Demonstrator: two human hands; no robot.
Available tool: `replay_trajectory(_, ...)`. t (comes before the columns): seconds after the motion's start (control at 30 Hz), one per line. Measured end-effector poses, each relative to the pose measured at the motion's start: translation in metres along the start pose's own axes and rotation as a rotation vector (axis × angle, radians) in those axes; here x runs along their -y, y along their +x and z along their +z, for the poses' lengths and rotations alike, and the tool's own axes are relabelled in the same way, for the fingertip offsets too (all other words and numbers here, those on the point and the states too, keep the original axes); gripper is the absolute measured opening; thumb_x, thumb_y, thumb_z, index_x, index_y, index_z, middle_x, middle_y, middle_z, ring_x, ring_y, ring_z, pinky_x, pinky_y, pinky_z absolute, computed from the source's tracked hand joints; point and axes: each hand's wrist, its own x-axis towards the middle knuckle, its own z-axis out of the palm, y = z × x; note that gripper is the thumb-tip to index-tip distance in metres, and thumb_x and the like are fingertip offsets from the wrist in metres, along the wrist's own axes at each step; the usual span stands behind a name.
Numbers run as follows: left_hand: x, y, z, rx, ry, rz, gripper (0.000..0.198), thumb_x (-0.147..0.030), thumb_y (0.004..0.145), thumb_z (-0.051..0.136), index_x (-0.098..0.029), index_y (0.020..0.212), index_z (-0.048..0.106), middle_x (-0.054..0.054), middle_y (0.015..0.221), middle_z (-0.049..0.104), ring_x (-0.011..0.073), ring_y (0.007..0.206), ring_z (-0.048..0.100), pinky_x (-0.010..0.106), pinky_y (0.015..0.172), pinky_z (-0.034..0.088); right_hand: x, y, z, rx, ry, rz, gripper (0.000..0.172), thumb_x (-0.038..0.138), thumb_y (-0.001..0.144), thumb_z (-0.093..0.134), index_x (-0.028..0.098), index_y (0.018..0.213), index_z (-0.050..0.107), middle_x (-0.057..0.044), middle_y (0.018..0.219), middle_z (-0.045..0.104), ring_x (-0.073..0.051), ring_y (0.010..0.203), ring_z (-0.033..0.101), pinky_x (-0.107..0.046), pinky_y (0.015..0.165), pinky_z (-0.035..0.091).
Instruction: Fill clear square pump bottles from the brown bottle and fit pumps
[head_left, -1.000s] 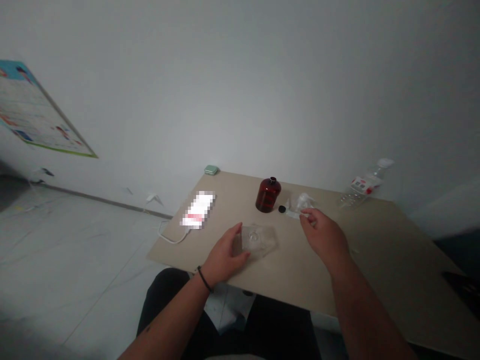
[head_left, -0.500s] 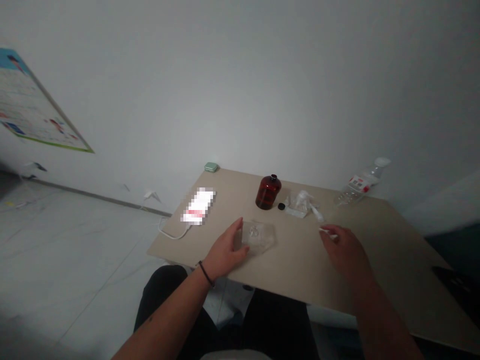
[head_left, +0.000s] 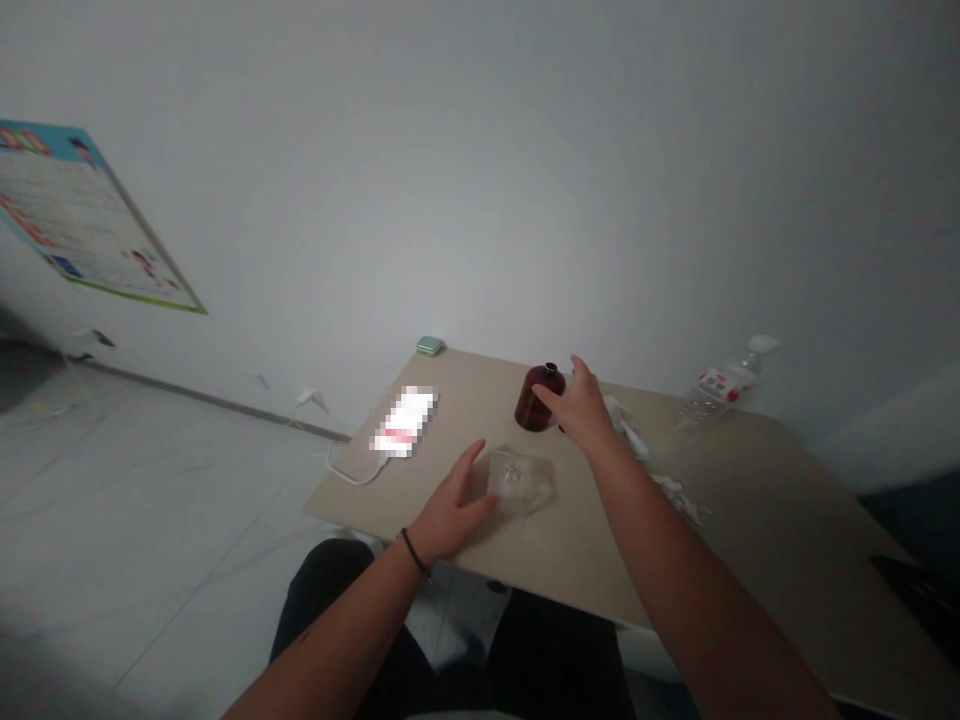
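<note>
My left hand point(head_left: 450, 507) lies at the near side of the table, fingers apart, beside a clear plastic box point(head_left: 531, 485). Its fingertips are close to the box's left side; whether they touch I cannot tell. A dark amber bottle point(head_left: 528, 411) without a cap stands upright farther back. At its right side is my right hand point(head_left: 581, 405), open, with the thumb in front of the bottle and the fingers stretched up behind. Firm contact with the glass cannot be made out. Beneath the right wrist, a small black cap point(head_left: 562, 429) is mostly hidden.
Crumpled white tissue point(head_left: 682, 498) lies right of my forearm, and a white crumpled piece point(head_left: 631, 435) partly shows behind it. A clear water bottle point(head_left: 718, 385) stands at the back right. On the left are a phone point(head_left: 406, 422) with a white cable and a small green case point(head_left: 430, 346).
My right hand has let go of the white tissue, which now lies on the table, and has moved left and away to the amber bottle. The left hand has stayed by the box.
</note>
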Motion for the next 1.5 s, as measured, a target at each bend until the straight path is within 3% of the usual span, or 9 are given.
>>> replay_trajectory(0.1, 0.001, 0.001, 0.000, 0.007, -0.050, -0.008, 0.081, -0.042, 0.088, 0.072, -0.026, 0.157, 0.033, 0.014, 0.169, 0.032, 0.0363, 0.158, 0.026, 0.060, 0.129, 0.021, 0.011, 0.006, 0.009, 0.089, -0.053, 0.027, 0.113, 0.041, 0.067, 0.083, 0.016, 0.161, 0.026, -0.024, 0.150, 0.052, -0.038, 0.138, 0.052, -0.053, 0.114, 0.042)
replay_trajectory(0.37, -0.012, 0.006, 0.005, 0.021, 0.065, -0.047, 0.090, -0.022, 0.075, 0.082, -0.020, 0.153, 0.038, 0.019, 0.155, 0.049, 0.0358, 0.144, 0.048, 0.058, 0.124, 0.031, 0.032, -0.004, -0.015, 0.077, -0.044, -0.001, 0.106, 0.034, 0.069, 0.082, 0.020, 0.160, 0.029, -0.020, 0.141, 0.061, -0.036, 0.127, 0.062, -0.051, 0.107, 0.048)
replay_trajectory(0.57, -0.004, 0.029, -0.001, -0.057, 0.034, -0.076, 0.083, -0.016, 0.074, 0.080, -0.018, 0.148, 0.043, 0.019, 0.149, 0.054, 0.0322, 0.137, 0.056, 0.054, 0.119, 0.041, 0.037, -0.051, -0.066, 0.119, -0.002, -0.014, 0.109, 0.040, 0.066, 0.084, 0.027, 0.160, 0.030, -0.016, 0.132, 0.066, -0.035, 0.113, 0.069, -0.055, 0.105, 0.049)
replay_trajectory(0.77, -0.005, 0.071, -0.004, -0.158, 0.215, -0.118, 0.085, -0.013, 0.074, 0.079, -0.014, 0.149, 0.040, 0.026, 0.153, 0.049, 0.0364, 0.143, 0.050, 0.057, 0.120, 0.039, 0.026, -0.100, -0.076, 0.238, 0.063, -0.008, 0.107, 0.036, 0.065, 0.085, 0.028, 0.158, 0.032, -0.014, 0.131, 0.066, -0.031, 0.110, 0.071, -0.053, 0.105, 0.050)
replay_trajectory(0.93, -0.040, 0.051, 0.010, -0.387, 0.527, 0.202, 0.069, -0.020, 0.083, 0.070, -0.016, 0.147, 0.043, 0.020, 0.152, 0.050, 0.0366, 0.150, 0.040, 0.062, 0.126, 0.024, 0.020, -0.123, -0.065, 0.298, 0.141, -0.011, 0.104, 0.031, 0.068, 0.084, 0.029, 0.158, 0.031, -0.014, 0.139, 0.062, -0.030, 0.121, 0.066, -0.051, 0.108, 0.049)
replay_trajectory(1.07, -0.055, 0.018, 0.036, -0.215, 0.333, 0.334, 0.055, -0.032, 0.097, 0.057, -0.022, 0.149, 0.040, 0.016, 0.152, 0.050, 0.0312, 0.143, 0.047, 0.057, 0.122, 0.035, 0.017, -0.133, -0.067, 0.313, 0.136, -0.075, 0.106, 0.035, 0.071, 0.084, 0.029, 0.160, 0.026, -0.015, 0.152, 0.053, -0.031, 0.137, 0.055, -0.052, 0.115, 0.043)
replay_trajectory(1.2, -0.049, 0.011, 0.057, 0.003, 0.121, 0.167, 0.076, -0.045, 0.092, 0.068, -0.022, 0.154, 0.031, 0.019, 0.158, 0.043, 0.0357, 0.145, 0.044, 0.059, 0.120, 0.036, -0.011, -0.127, -0.096, 0.244, 0.010, -0.187, 0.080, 0.050, 0.084, 0.069, 0.027, 0.155, 0.040, -0.015, 0.160, 0.042, -0.033, 0.151, 0.037, -0.054, 0.122, 0.032)
replay_trajectory(1.33, -0.042, 0.019, 0.067, 0.090, 0.014, 0.057, 0.095, -0.040, 0.080, 0.083, -0.021, 0.156, 0.028, 0.018, 0.157, 0.046, 0.0368, 0.142, 0.049, 0.056, 0.121, 0.036, -0.063, -0.107, -0.125, -0.010, -0.390, 0.228, 0.055, 0.052, 0.096, 0.044, 0.022, 0.138, 0.061, -0.023, 0.134, 0.060, -0.038, 0.117, 0.065, -0.060, 0.099, 0.049)
replay_trajectory(1.5, -0.040, 0.023, 0.070, 0.079, -0.034, 0.047, 0.081, -0.031, 0.078, 0.085, -0.020, 0.146, 0.043, 0.015, 0.143, 0.059, 0.0333, 0.132, 0.058, 0.054, 0.117, 0.042, -0.110, -0.089, -0.116, 0.105, -0.591, 0.374, 0.054, 0.059, 0.092, 0.046, 0.018, 0.112, 0.075, -0.022, 0.096, 0.072, -0.035, 0.080, 0.071, -0.052, 0.074, 0.054)
